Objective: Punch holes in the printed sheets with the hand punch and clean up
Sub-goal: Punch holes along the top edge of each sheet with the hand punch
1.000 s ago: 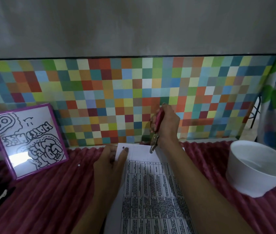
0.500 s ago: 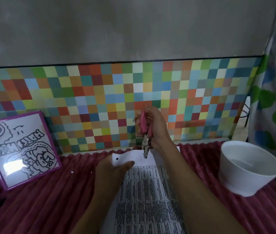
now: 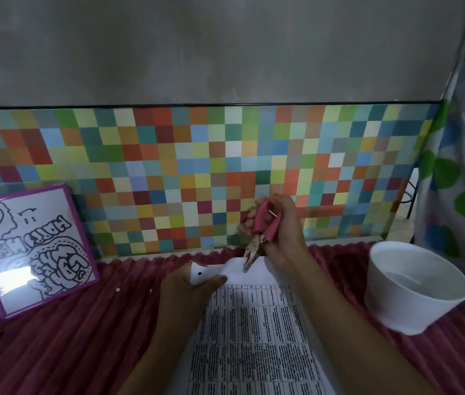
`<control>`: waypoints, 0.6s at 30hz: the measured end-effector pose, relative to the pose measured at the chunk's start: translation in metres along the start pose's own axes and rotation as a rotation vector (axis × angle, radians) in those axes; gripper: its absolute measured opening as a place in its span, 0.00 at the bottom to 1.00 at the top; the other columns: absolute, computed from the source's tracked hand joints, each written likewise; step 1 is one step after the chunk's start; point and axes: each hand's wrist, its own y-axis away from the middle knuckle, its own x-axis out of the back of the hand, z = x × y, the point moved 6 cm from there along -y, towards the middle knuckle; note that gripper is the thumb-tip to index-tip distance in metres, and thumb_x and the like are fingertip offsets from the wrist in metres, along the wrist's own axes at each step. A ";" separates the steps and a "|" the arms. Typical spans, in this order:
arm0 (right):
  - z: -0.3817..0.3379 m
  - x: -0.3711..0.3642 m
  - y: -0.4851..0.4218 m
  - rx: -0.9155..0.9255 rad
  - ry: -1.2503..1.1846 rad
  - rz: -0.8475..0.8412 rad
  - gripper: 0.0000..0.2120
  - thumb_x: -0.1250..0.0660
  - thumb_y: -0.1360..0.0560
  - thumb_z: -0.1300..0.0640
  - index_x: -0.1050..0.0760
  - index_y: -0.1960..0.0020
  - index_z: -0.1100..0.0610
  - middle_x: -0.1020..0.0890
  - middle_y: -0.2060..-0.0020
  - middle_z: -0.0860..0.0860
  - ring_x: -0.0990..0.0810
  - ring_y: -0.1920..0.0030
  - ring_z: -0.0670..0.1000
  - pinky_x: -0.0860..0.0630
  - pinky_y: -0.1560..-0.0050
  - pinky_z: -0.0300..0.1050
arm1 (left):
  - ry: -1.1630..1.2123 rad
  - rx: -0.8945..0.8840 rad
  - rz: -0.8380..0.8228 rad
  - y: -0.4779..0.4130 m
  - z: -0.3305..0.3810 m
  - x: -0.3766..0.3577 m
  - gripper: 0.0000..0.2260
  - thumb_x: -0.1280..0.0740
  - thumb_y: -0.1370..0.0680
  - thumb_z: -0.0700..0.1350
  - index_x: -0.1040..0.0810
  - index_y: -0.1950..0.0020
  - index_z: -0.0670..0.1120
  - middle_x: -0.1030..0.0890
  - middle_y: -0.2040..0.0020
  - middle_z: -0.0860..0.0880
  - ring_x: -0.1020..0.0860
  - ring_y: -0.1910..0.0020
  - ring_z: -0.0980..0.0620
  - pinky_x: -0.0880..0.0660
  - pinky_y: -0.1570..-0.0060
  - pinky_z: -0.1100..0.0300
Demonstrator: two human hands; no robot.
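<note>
left hand point(image 3: 188, 283): pinches the far-left corner of the printed sheets point(image 3: 254, 323), raising the edge to meet the tool | right hand point(image 3: 279, 232): curled round the hand punch point(image 3: 257, 238), nose on the far edge | sheets: mid-table point(image 3: 69, 337) | white bowl point(image 3: 413, 286): right, probably for scraps

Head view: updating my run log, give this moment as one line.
right hand grips hand punch, tip at top edge | left hand pinches printed sheets, corner lifted | hole: one visible
</note>
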 end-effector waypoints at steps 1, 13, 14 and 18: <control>0.001 0.000 0.000 -0.033 -0.027 -0.017 0.13 0.37 0.24 0.51 0.23 0.54 0.62 0.21 0.66 0.59 0.24 0.68 0.56 0.22 0.57 0.53 | -0.009 -0.002 0.001 0.000 -0.001 0.000 0.06 0.22 0.33 0.42 0.16 0.61 0.43 0.15 0.67 0.49 0.17 0.67 0.54 0.20 0.68 0.60; -0.037 0.004 0.004 0.180 0.259 0.062 0.10 0.40 0.22 0.57 0.24 0.59 0.60 0.24 0.71 0.56 0.27 0.76 0.53 0.26 0.69 0.47 | -0.001 0.009 0.042 -0.001 -0.006 0.005 0.08 0.21 0.34 0.43 0.15 0.58 0.45 0.15 0.64 0.50 0.16 0.64 0.53 0.18 0.61 0.51; -0.042 0.009 0.005 0.185 0.220 0.104 0.11 0.40 0.23 0.57 0.25 0.61 0.60 0.24 0.72 0.56 0.29 0.77 0.52 0.27 0.71 0.45 | 0.005 0.016 0.031 -0.002 -0.008 0.005 0.09 0.21 0.34 0.44 0.15 0.56 0.45 0.14 0.63 0.50 0.15 0.63 0.53 0.18 0.60 0.50; -0.052 0.022 0.007 0.208 0.176 0.201 0.13 0.42 0.22 0.56 0.25 0.61 0.60 0.27 0.72 0.57 0.31 0.78 0.52 0.30 0.76 0.42 | 0.018 0.033 -0.006 -0.003 -0.011 0.002 0.12 0.21 0.33 0.44 0.16 0.53 0.44 0.14 0.60 0.48 0.15 0.61 0.51 0.18 0.58 0.47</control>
